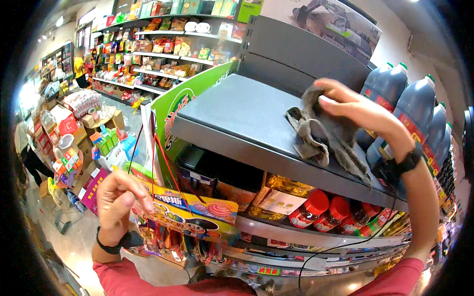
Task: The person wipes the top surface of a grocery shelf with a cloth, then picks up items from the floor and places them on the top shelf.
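Note:
My right hand [342, 101] grips a grey cloth [309, 137] over the right part of a dark grey metal shelf [237, 107]. Folds of the cloth lie on the shelf top, and one end hangs towards its front edge. To the left, my left hand [120, 201] is raised with its fingers partly curled and nothing visible in it. It is close to a yellow printed hanging display card [192, 218], which hangs on red cords with small packets below; whether the fingers touch it I cannot tell.
Large dark bottles with green caps [416, 100] stand right of the cloth. Red-lidded jars [316, 205] fill the shelf below. A green side panel [192, 100] borders the shelf's left end. A black cable [307, 255] dangles in front. Two people [31, 150] are at the far left, among stacked goods.

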The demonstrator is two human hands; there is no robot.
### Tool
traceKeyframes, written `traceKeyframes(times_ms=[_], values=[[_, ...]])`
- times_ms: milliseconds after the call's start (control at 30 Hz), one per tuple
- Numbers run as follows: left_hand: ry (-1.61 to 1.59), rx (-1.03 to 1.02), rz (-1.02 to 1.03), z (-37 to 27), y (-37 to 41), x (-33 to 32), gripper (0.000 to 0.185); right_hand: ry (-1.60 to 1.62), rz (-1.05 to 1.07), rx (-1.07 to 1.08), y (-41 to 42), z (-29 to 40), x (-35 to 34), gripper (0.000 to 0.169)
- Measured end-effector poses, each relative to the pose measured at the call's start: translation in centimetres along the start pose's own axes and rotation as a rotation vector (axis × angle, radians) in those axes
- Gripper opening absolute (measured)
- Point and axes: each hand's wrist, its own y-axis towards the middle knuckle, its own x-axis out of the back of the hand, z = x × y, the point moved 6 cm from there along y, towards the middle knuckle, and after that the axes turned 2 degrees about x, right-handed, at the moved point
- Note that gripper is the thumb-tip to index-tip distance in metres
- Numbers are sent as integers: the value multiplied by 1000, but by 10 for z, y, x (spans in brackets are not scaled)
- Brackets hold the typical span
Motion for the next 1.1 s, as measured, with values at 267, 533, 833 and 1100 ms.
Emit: traceKeyframes(times_ms=[267, 533, 833, 1100], values=[[107, -128, -167, -35, 41, 69, 31, -204, 363, -206, 20, 2, -51, 112], [298, 47, -7, 0, 123, 69, 67, 37, 468, 57, 33, 30, -63, 90], [341, -107, 502, 41, 156, 26, 116, -114, 418, -280, 133, -27, -63, 82], [467, -247, 763, 18, 143, 12, 126, -12, 330, -322, 246, -56, -77, 68]])
